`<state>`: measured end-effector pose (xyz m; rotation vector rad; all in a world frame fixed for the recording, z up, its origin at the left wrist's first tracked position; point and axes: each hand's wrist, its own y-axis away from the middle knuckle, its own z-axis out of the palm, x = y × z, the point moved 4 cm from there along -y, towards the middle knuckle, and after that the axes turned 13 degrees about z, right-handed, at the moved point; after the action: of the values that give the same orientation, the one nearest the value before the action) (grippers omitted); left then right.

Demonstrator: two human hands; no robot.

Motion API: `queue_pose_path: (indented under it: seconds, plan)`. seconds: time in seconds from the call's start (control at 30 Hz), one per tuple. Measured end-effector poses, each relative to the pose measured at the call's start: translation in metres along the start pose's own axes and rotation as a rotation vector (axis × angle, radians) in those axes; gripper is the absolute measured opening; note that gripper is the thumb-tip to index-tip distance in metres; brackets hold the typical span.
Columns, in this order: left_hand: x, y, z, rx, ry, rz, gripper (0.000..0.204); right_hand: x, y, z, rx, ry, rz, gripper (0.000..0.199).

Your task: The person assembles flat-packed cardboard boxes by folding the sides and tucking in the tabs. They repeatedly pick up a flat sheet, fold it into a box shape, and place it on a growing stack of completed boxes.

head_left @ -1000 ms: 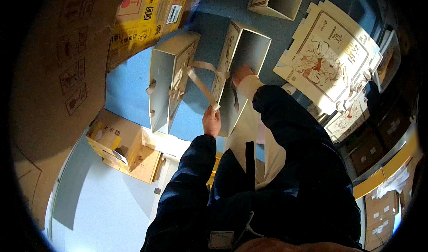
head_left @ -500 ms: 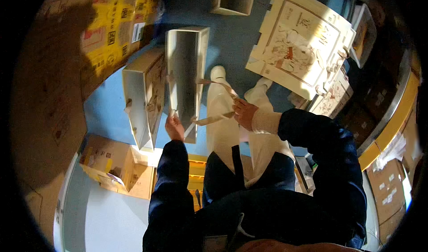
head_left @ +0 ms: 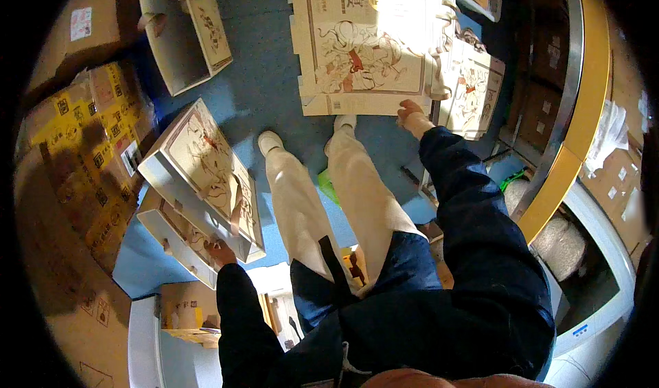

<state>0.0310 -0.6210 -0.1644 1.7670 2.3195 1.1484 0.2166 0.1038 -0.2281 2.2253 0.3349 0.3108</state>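
My left hand (head_left: pixel 220 252) is closed on the near lower edge of a cardboard gift box (head_left: pixel 206 156) at the left. Its printed side, with a brown line drawing, faces up, and a ribbon handle (head_left: pixel 236 206) hangs on it. This box rests against a second open box (head_left: pixel 177 235), partly hidden below it. Ahead, my right hand (head_left: pixel 413 119) reaches over the near edge of a flat printed cardboard blank (head_left: pixel 367 51), fingers slightly apart. Whether those fingers grip the blank is hard to see.
Another open box (head_left: pixel 180 41) stands at the far left. Large cartons with yellow tape (head_left: pixel 89 147) line the left side. Beside the flat blank lies a printed box (head_left: pixel 473 89) with ribbons. A yellow-edged shelf (head_left: pixel 559 175) curves along the right. My feet stand on blue floor.
The box between my hands has moved left and turned printed side up, onto the other box. My right hand has let go of its ribbon and moved forward to the flat blank.
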Motion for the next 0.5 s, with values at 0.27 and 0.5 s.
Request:
queue_pose_path:
  seconds: [0.27, 0.5]
  plan:
    - [0.055, 0.033, 0.002, 0.023, -0.43, 0.018, 0.071, 0.208, -0.11, 0.062, -0.131, -0.558, 0.64, 0.049]
    - [0.059, 0.068, 0.001, 0.005, -0.361, 0.086, 0.059, 0.195, -0.138, 0.117, -0.133, -0.755, 0.509, 0.037]
